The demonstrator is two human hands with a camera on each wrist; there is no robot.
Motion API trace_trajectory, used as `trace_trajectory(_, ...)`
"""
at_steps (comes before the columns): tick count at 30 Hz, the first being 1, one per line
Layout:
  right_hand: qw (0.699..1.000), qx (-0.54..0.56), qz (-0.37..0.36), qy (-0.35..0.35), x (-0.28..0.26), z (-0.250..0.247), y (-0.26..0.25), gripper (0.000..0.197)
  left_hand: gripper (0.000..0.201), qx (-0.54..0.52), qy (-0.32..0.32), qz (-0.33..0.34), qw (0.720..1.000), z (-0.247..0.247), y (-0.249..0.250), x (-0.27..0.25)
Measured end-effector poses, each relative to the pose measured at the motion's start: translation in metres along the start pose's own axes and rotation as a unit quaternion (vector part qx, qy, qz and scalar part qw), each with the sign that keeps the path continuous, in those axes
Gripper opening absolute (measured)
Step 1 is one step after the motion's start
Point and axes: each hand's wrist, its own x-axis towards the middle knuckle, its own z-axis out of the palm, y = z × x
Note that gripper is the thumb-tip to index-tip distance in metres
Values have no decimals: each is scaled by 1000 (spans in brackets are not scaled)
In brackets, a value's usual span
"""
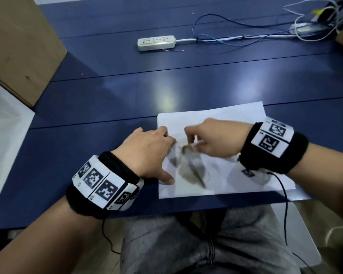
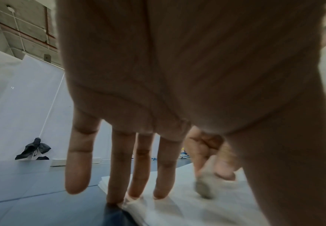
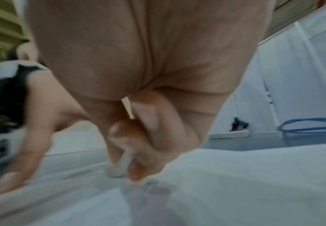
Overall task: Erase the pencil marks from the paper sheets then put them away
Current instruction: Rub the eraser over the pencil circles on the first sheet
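Observation:
A small stack of white paper sheets (image 1: pixel 226 119) lies on the blue table (image 1: pixel 107 95) near its front edge. Grey pencil smudges (image 1: pixel 192 171) show in the middle of the top sheet, blurred. My left hand (image 1: pixel 158 153) presses the sheets' left part with straight fingers (image 2: pixel 164 175) spread flat. My right hand (image 1: pixel 192 141) pinches a small greyish eraser (image 2: pixel 202 189) between thumb and fingers. The eraser's tip (image 3: pixel 117 169) touches the paper just right of the left hand. Both hands are motion-blurred.
A white power strip (image 1: pixel 156 42) with blue and white cables (image 1: pixel 246 34) lies at the back of the table. A cardboard box (image 1: pixel 18 46) stands at the far left, with a white surface (image 1: pixel 4 135) below it. Black wrist cables hang over my lap.

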Motion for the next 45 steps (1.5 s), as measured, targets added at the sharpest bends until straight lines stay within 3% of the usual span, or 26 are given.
trace_trajectory(3,999,-23,19,31,0,-1,8,16,92,0,0,-2,1000,0,0,0)
trace_trajectory(6,992,31,-79,-88,-19,8,-10,10,92,-2,-1,-4,1000,1,0,0)
trace_trajectory(8,984,37,-103,-141,-25,12,-20,11,94,1,-1,-2,1000,0,0,0)
trace_trajectory(12,1000,-12,-15,-3,-8,3,-2,15,91,-2,-5,-4,1000,0,0,1)
trace_trajectory(14,999,-17,13,34,-4,0,7,16,92,0,-3,-6,1000,0,0,1)
trace_trajectory(16,999,7,-32,-11,-10,3,4,14,91,1,-1,-8,1000,0,0,1)
trace_trajectory(18,989,36,-98,-109,-21,12,-10,11,93,2,-2,-8,1000,0,0,2)
trace_trajectory(20,982,39,-110,-145,-24,16,-18,11,95,3,-3,-7,1000,-1,1,2)
trace_trajectory(26,999,-18,7,26,-3,-2,8,16,93,-1,-5,-11,1000,-2,2,1)
trace_trajectory(28,999,-21,-25,17,-10,0,4,12,92,-1,-4,-11,1000,-2,2,1)
trace_trajectory(31,992,4,-110,-69,-26,5,-11,7,94,-2,-3,-8,1000,-1,2,1)
trace_trajectory(33,988,14,-116,-101,-27,4,-14,6,94,-2,-6,-8,1000,-2,2,1)
trace_trajectory(37,1000,-16,-23,5,-7,0,4,13,92,-2,-3,-12,1000,-2,3,0)
trace_trajectory(39,999,-15,-15,27,-5,1,9,13,92,-2,-3,-14,1000,-2,3,1)
trace_trajectory(43,985,47,-108,-123,-26,14,-14,8,94,-1,-3,-11,1000,-1,2,1)
trace_trajectory(45,981,48,-107,-156,-30,16,-20,10,94,1,-3,-11,1000,-1,2,1)
